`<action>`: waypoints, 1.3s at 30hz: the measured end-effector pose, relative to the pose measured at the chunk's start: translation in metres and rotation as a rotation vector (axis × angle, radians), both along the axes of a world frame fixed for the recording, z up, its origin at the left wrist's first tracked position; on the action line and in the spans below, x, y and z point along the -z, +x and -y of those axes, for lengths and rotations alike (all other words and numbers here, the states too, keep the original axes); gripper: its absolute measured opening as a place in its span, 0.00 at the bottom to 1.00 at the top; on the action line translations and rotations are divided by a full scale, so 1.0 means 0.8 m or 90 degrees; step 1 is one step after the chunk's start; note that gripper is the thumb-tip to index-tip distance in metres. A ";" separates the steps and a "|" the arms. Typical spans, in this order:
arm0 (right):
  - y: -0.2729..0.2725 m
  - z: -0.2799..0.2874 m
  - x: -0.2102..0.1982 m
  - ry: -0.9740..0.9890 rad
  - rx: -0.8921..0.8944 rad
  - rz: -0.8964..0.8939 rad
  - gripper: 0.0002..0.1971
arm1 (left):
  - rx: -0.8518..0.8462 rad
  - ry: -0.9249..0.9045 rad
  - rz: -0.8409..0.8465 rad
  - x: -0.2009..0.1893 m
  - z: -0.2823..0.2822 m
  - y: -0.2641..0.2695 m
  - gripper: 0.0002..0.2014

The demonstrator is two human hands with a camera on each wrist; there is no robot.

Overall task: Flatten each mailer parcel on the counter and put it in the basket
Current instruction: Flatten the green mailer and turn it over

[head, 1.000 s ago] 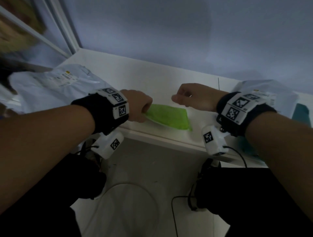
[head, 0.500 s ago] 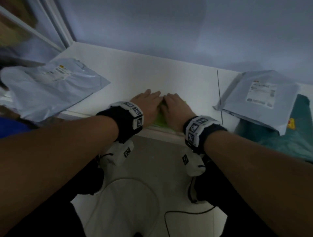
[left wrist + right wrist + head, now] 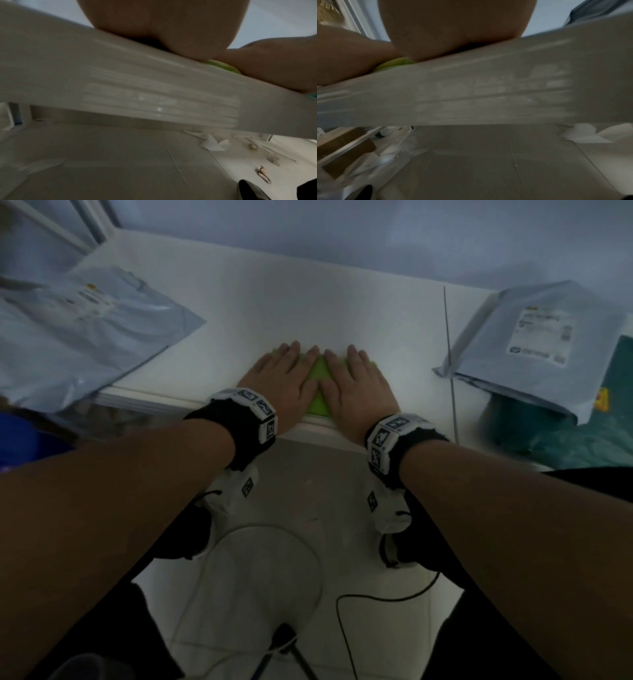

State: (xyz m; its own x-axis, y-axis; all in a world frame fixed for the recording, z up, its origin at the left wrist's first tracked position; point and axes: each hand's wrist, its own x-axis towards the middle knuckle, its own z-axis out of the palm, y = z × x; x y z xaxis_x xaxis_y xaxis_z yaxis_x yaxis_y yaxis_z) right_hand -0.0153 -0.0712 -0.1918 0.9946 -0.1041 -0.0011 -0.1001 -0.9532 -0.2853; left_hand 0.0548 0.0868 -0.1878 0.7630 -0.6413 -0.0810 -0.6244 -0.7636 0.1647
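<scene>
A small lime-green mailer [image 3: 319, 392] lies at the near edge of the white counter [image 3: 308, 302]. My left hand [image 3: 284, 378] and right hand [image 3: 356, 381] lie flat on it side by side, fingers straight, pressing it down. Only a green strip shows between them. In the left wrist view the heel of my left hand [image 3: 163, 27] sits on the counter edge with a bit of the green mailer [image 3: 221, 66] beside it. The right wrist view shows my right hand [image 3: 453, 27] likewise, with the green mailer [image 3: 393, 63] peeking out. No basket is in view.
A large grey mailer [image 3: 78, 333] hangs over the counter's left edge. Another grey mailer with a white label [image 3: 534, 344] lies at the right, on top of a teal parcel [image 3: 582, 426]. Cables [image 3: 376, 597] trail over the floor by my feet.
A second ago my left hand gripped the green mailer's end while the right hovered as a fist. Both hands then came down flat on it and have kept pressing.
</scene>
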 end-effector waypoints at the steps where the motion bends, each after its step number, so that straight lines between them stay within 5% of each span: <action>1: -0.005 0.002 0.001 -0.006 -0.004 0.003 0.30 | -0.001 0.004 0.001 0.000 -0.004 -0.001 0.30; 39: -0.016 0.005 0.007 -0.041 0.036 -0.007 0.34 | -0.080 0.067 0.028 -0.001 -0.011 -0.009 0.43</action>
State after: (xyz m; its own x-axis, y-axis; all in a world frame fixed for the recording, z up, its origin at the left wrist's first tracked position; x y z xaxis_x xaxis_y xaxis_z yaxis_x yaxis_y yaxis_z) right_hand -0.0282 -0.0751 -0.1971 0.9869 -0.1610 -0.0033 -0.1577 -0.9622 -0.2219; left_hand 0.0477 0.0958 -0.1873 0.8407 -0.5308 -0.1071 -0.5282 -0.8474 0.0536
